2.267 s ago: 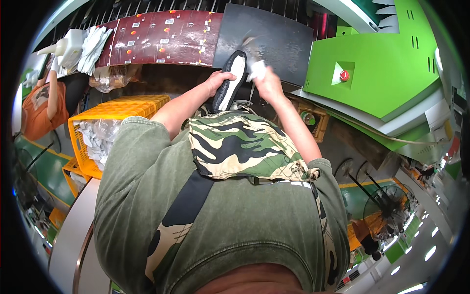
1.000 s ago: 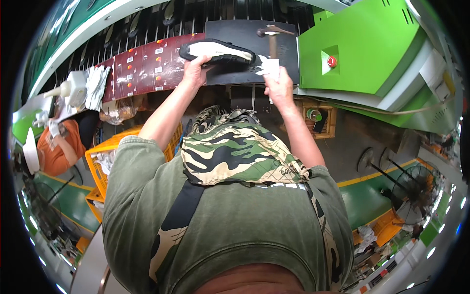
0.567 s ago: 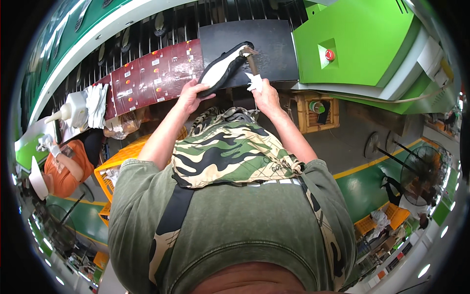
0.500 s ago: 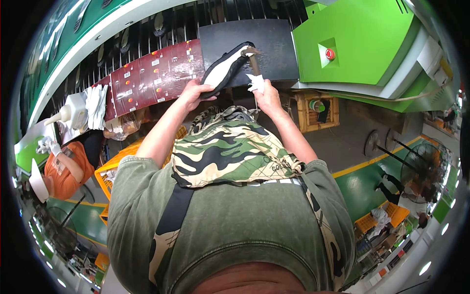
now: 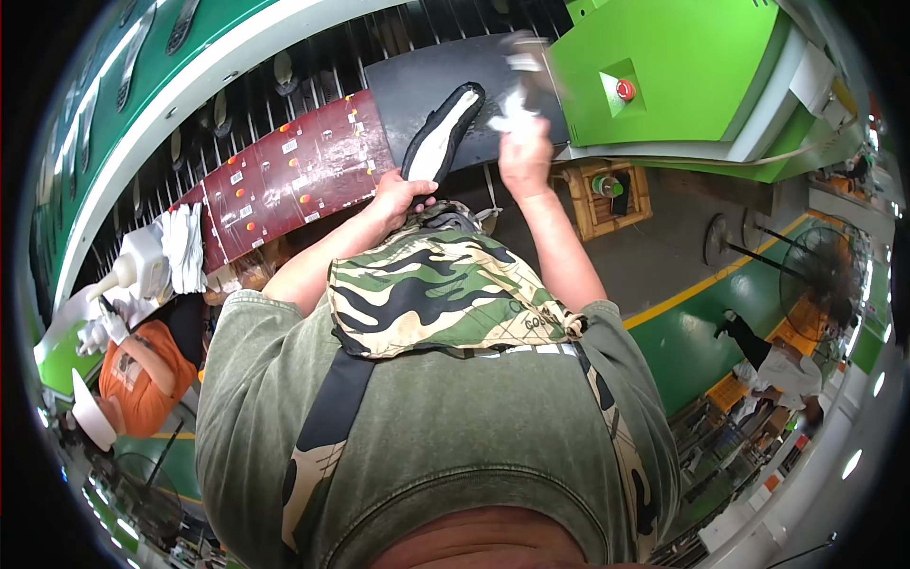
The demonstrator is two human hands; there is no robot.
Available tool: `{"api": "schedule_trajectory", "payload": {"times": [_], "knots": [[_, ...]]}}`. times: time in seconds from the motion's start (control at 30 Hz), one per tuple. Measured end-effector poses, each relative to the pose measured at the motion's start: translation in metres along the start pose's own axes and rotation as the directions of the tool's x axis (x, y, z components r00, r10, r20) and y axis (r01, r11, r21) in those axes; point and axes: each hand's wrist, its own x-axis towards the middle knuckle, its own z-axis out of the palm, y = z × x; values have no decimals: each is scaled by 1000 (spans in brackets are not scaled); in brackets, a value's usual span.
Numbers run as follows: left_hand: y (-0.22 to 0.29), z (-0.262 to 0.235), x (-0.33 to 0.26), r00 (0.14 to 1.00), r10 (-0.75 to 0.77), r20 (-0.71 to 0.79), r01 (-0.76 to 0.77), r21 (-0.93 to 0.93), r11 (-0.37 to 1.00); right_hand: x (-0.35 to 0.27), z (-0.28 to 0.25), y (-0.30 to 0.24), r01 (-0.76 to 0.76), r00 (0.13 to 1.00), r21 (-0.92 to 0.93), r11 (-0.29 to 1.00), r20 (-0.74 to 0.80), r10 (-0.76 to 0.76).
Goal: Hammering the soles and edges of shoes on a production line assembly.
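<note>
Nearest is the camouflage apron (image 5: 427,294) on the person's chest. Just beyond it, the left hand (image 5: 403,199) is clamped on the near end of a black shoe upper (image 5: 444,140), its thumb at the white bottom, which faces up. The shoe slants away over the dark board (image 5: 408,85). To its right, apart from it, the right hand (image 5: 526,159) is closed around a hammer (image 5: 524,59), blurred, with a white cloth (image 5: 515,116) at the fingers. Farther right stands a green machine (image 5: 682,57) with a red button (image 5: 625,90).
</note>
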Motion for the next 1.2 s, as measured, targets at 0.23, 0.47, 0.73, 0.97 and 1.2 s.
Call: {"api": "schedule_trajectory", "payload": {"times": [0.23,0.47,0.73,0.97,1.2], "knots": [[0,-6,1,999,-15,35,16,-39,999,35,-27,-50,96,988,74,993,112,-104],[3,-4,4,997,-31,72,32,-16,999,-20,15,-4,-268,796,-492,828,370,478],[9,-12,3,997,-33,71,36,-38,999,35,-23,-55,-5,991,164,986,-132,27],[16,-13,14,992,-84,90,83,11,996,-16,3,-6,-299,850,-372,878,313,423],[17,-13,6,991,-78,105,80,-8,997,4,-1,-47,-27,946,329,944,-296,130]]}}
